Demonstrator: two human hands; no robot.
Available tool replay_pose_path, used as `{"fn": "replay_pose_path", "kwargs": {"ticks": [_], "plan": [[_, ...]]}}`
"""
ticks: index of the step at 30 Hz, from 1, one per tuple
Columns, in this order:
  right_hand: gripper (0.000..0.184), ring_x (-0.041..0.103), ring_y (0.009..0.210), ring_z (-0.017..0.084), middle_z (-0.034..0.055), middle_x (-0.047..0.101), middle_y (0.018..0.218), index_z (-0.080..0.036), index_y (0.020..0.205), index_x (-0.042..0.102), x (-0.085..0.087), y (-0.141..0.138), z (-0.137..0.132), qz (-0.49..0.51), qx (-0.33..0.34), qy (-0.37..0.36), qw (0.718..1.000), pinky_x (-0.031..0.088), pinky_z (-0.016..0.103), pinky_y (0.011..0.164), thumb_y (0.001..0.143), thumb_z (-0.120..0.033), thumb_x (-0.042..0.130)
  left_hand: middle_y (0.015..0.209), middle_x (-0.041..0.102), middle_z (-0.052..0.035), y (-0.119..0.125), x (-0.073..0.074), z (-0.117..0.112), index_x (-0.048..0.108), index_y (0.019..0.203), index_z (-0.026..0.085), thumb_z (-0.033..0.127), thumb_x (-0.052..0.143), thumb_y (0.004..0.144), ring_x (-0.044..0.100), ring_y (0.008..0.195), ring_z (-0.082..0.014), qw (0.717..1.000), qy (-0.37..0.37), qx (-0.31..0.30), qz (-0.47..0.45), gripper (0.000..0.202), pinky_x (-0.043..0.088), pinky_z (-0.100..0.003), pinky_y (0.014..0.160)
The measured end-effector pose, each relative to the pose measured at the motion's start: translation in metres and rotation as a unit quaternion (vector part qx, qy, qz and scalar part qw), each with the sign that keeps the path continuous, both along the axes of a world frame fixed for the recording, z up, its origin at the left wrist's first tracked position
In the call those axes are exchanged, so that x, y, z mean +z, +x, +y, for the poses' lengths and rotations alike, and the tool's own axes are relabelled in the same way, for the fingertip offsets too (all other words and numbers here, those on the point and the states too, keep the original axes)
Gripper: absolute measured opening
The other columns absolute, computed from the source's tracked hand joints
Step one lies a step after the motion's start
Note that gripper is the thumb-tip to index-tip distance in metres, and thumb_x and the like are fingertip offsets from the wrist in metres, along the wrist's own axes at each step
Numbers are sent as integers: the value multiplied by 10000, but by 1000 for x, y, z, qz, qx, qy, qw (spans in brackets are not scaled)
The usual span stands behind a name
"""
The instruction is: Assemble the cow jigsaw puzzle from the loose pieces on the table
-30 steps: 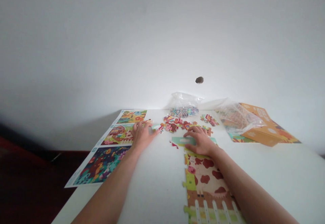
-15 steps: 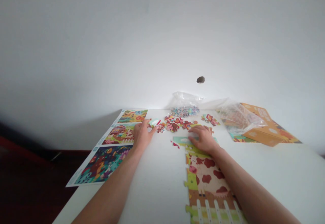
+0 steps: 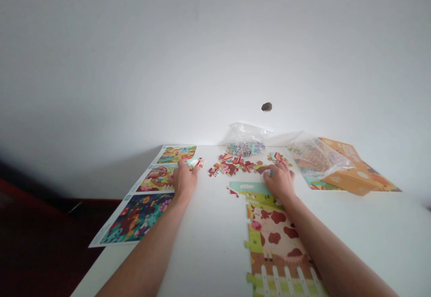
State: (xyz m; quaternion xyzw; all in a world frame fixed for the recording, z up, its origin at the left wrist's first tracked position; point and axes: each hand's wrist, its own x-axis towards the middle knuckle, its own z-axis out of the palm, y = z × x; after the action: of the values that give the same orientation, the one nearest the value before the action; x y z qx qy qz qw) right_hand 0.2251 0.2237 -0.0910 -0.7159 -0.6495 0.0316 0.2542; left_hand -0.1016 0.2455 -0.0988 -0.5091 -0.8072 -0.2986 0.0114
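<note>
My left hand is closed in a pinch on a puzzle piece in pale blue, white and red, just right of the printed picture sheet. My right hand is closed, with a teal puzzle piece showing at its fingers; the rest of that piece is hidden. Below the right hand lies the partly joined cow puzzle, its lower right covered by my forearm. Loose puzzle pieces lie scattered between the hands.
A clear bag of puzzle pieces rests against the wall. To the right, another clear plastic bag lies over an orange box. A few loose pieces sit behind my right hand. The white table meets the wall.
My left hand has moved left, carrying its piece away from the loose pile. My right hand has shifted slightly right and its fingers have curled in, with a teal piece now showing there.
</note>
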Motion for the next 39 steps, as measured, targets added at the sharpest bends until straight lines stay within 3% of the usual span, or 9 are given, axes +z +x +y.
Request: {"fn": "replay_pose_path", "kwargs": {"ticks": [7,11,14,19,24,30,34,39], "plan": [[268,526,1157,291,80,653,1097,-285,1002,760,-1,-2,0,12,13,-8,1000,299,486,1032,852,-241,541,1031,753,-59,7,-4,0,527,1251,248,394,619,897,621,1140,-271,988,-8,-152,-14,394,413,-418,967],[271,512,1170,290,65,658,1104,-314,986,765,0,-2,0,19,29,-9,999,296,492,1038,843,-228,551,1086,732,-67,9,-4,-3,535,1326,263,392,634,874,595,1142,-297,988,-12,-155,19,480,412,-458,980],[245,496,1193,290,46,651,1196,-322,1027,750,0,-2,-1,13,72,-3,997,298,504,1042,867,-290,567,1273,645,-77,10,-5,-5,592,1324,328,440,683,826,543,1193,-319,979,1,-191,77,518,406,-470,1007],[349,411,1323,312,24,530,1447,-327,1227,665,-3,-4,-1,-37,176,-6,984,228,581,1092,909,-431,564,1441,498,-30,13,-9,-9,719,1141,432,483,667,838,404,1335,-324,945,0,-296,137,311,331,-499,1092],[334,402,1344,313,54,528,1451,-299,1198,681,-5,-3,1,-40,129,-28,990,181,609,1113,922,-436,552,1454,481,-52,16,-10,-11,705,1169,426,488,634,861,367,1352,-335,948,-10,-288,138,322,320,-532,1088],[339,430,1312,310,71,560,1401,-288,1205,670,-6,-7,2,-37,134,-23,990,209,584,1095,900,-405,581,1597,321,-72,35,-6,-15,497,1436,351,515,603,869,221,1438,-394,940,15,-289,182,599,221,-589,1126],[333,429,1309,314,68,562,1395,-283,1196,673,-6,-9,2,-39,145,-22,988,226,566,1077,901,-400,573,1560,414,-11,49,-7,-8,407,1492,355,282,502,936,214,1452,-341,893,6,-414,175,569,223,-556,1140],[325,434,1293,311,57,567,1393,-291,1179,682,-8,-8,3,-33,146,-22,988,237,546,1075,892,-398,576,1397,595,5,53,-13,10,474,1449,340,266,576,892,388,1292,-308,898,19,-426,109,571,291,-486,1112]]}}
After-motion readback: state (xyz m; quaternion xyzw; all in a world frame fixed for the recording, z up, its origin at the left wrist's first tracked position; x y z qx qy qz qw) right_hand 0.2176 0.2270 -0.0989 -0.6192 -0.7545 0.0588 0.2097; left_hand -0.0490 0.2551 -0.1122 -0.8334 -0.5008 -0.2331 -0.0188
